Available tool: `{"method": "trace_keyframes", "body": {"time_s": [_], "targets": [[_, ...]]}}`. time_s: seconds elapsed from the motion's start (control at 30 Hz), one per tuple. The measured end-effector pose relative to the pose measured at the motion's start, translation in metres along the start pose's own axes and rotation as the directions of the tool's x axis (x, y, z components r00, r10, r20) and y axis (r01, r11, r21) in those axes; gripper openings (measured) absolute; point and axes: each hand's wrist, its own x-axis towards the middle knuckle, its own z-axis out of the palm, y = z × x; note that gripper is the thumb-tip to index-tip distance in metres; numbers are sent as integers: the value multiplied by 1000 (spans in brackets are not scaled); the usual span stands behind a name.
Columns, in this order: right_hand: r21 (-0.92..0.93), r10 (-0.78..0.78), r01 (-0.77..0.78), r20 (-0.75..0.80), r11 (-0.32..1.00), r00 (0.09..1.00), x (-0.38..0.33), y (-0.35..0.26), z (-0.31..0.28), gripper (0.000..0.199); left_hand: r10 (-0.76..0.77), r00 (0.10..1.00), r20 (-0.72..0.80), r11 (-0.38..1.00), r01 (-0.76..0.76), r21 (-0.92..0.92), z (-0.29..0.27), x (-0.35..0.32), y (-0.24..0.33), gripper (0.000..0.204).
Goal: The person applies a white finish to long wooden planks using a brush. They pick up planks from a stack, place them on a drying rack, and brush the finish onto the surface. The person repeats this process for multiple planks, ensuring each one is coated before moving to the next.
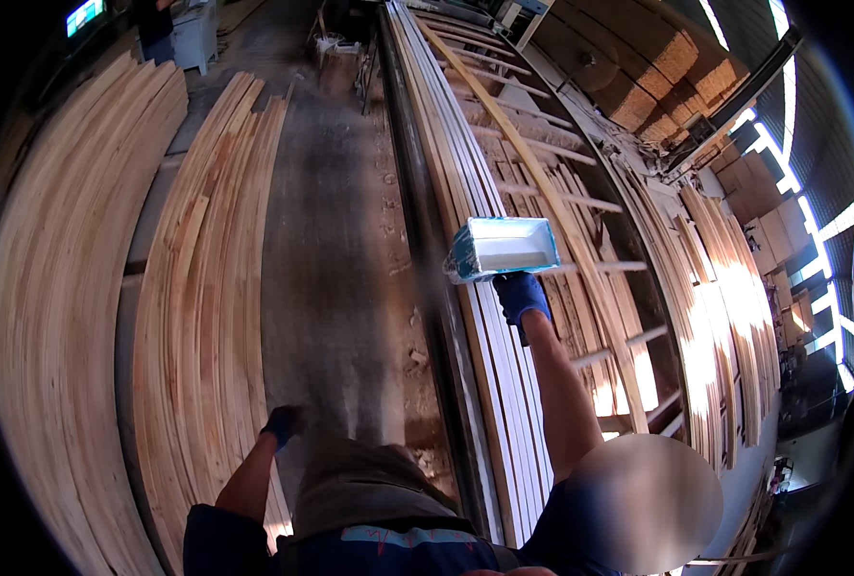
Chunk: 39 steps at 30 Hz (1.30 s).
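My right hand (517, 296), in a blue glove, grips a rectangular open-topped box (513, 247) from its near side. The box is blue and smeared with white outside, and its inside is white. It is over a bundle of long narrow strips (489, 331) with white upper edges, lying lengthwise on a rack; whether it touches them I cannot tell. At my left side, my left hand (285, 423) hangs low in a dark glove, close to the right edge of a stack of long boards. Its fingers are too dark and blurred to read.
Two stacks of long wooden boards (206, 317) stand to my left. A rack with crossbars (580, 202) and a slanting wooden beam (542, 178) lies right of the strips. Farther right are more boards (705, 317) and stacked panels (638, 72). A person (155, 29) stands far left.
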Motion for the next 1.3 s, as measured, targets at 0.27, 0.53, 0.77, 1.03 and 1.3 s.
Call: {"method": "trace_keyframes", "body": {"time_s": [0.27, 0.53, 0.77, 1.03, 1.3], "targets": [[-25, 64, -61, 137, 998, 989, 285, -103, 58, 32, 316, 949, 3, 943, -314, -111, -154, 298, 227, 21], [-160, -213, 212, 13, 964, 977, 579, -129, 108, 36, -137, 986, -92, 763, 46, -645, -320, 402, 221, 27], [0, -98, 98, 104, 995, 990, 796, -247, 156, 38, -639, 769, -13, 620, 504, -601, -453, 490, 198, 37], [-75, 23, -15, 117, 997, 993, 1026, -299, 205, 29, -378, 926, 3, 750, 308, -585, -602, 775, 423, 35], [-64, 19, -12, 100, 998, 995, 1272, -379, 261, 34, -15, 999, 44, 862, 35, -506, -717, 1018, 548, 26]]}}
